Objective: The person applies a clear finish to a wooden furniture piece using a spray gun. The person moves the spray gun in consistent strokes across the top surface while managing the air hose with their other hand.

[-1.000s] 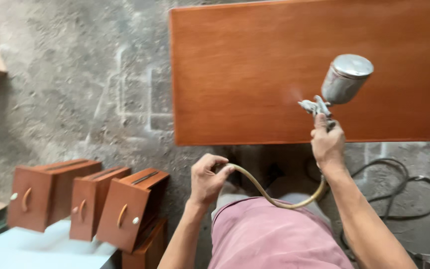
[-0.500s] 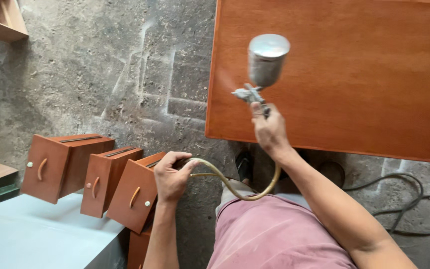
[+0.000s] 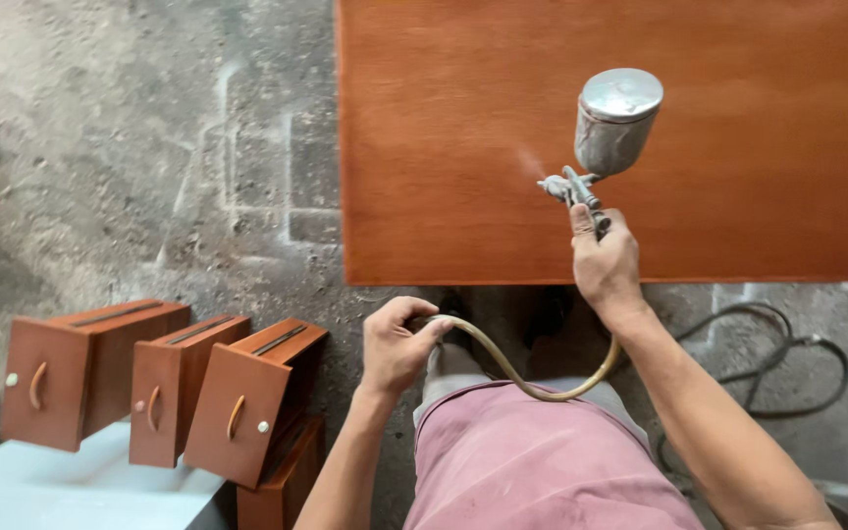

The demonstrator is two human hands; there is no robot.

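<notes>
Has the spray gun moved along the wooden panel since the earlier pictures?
Yes. The spray gun in the right hand has moved toward the left edge of the reddish-brown panel.

Right hand (image 3: 605, 263) raised in closed grip; left hand (image 3: 395, 345) closed lower.

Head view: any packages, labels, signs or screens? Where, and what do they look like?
None in view: no package, label, sign or screen.
Nearest to a mark: pale rectangular spray outlines on the grey floor, left of the orange-brown panel.
Spray gun in the right hand: plain metal cup, no label seen.
</notes>
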